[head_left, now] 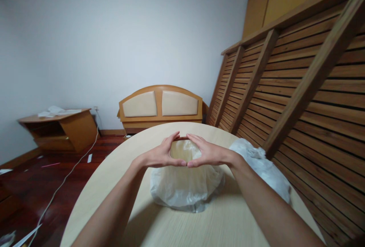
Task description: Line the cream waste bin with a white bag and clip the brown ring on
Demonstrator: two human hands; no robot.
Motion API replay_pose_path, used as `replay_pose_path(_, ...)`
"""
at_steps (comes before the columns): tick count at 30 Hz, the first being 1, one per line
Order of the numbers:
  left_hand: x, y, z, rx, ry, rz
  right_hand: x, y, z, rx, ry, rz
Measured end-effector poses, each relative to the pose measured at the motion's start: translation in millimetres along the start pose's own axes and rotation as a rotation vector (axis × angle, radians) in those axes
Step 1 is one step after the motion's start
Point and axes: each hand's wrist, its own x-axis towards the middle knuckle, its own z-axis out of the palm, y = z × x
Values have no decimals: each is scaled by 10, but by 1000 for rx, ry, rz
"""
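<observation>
A translucent white plastic bag (185, 190) stands on the pale round table (99, 186), with a yellowish tint inside its upper part. Above it my left hand (164, 153) and my right hand (207, 153) curve towards each other, thumbs nearly meeting at the front and fingertips at the back. Between them they hold a thin brown-rimmed object (181, 138); only a short piece of its back edge shows clearly, and the rest is hidden by my fingers. Whether the bag is attached to that rim cannot be made out.
Another white plastic bag (262, 167) lies at the table's right side. Slatted wooden panels (308, 87) lean along the right. Behind the table is a padded headboard (160, 104). A low cabinet (71, 129) with white items and a cable (70, 173) are at the left.
</observation>
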Motion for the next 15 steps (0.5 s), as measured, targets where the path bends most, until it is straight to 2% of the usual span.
replay_pose_path(6,-3,16,-3,7,-5,-4,-4,-16,-8,-13,-14,12)
replay_pose_path(15,-7,54,-22,42,-3,15,-25,53,-19,-21,-19,-49)
